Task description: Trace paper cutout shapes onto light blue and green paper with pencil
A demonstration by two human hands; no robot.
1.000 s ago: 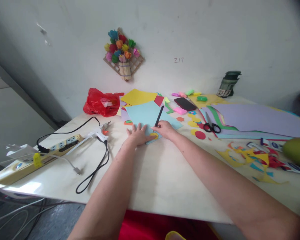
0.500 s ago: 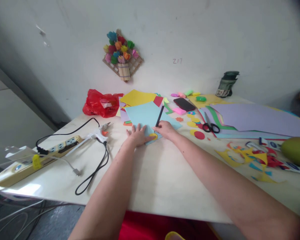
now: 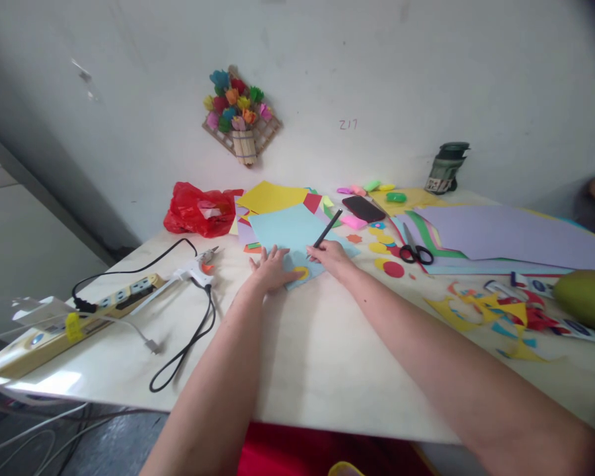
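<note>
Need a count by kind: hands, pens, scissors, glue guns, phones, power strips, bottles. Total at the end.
Hands: 2 (left hand, right hand)
Pen: 1, in the right hand
Scissors: 1
Glue gun: 1
Phone: 1
Power strip: 1
Bottle: 1
Total: 8

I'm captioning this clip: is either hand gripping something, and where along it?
The right hand grips a slim black pen near its lower end. The left hand lies flat, gripping nothing.
</note>
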